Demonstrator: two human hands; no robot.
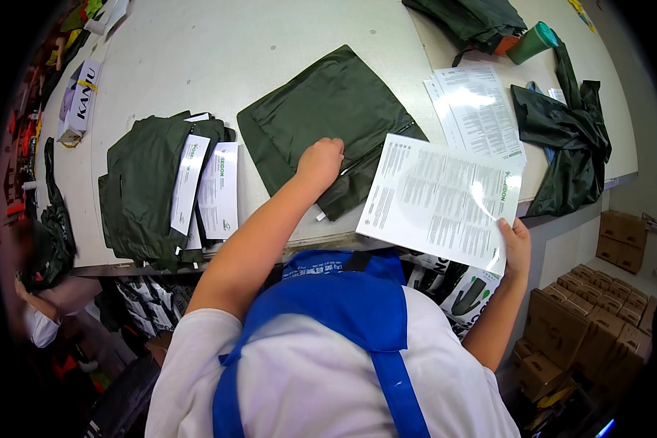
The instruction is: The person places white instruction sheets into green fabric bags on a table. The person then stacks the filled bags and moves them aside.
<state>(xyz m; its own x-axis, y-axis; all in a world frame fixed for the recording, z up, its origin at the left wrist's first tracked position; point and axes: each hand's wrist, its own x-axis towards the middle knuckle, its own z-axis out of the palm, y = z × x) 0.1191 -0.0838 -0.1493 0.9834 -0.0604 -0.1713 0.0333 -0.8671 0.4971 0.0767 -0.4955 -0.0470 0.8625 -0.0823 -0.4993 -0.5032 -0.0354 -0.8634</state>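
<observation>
head | left hand (320,164) curled on green garment (328,102), pinch unclear | right hand (516,244) pinches printed sheet (434,197) by lower-right corner | garment left of sheet, left hand nearer | sheet's long axis sideways, zip (365,155) slanting up-right

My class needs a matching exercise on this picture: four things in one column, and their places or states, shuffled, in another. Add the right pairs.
Things
1. Left hand
2. Right hand
3. Cup
4. Cardboard boxes

Places and states
A. Brown, stacked at the picture's lower right
B. Holding the edge of white printed paper
C. Green, at the picture's upper right
D. Over the dark green fabric piece at the middle of the table

Right pairs: 1-D, 2-B, 3-C, 4-A
</observation>
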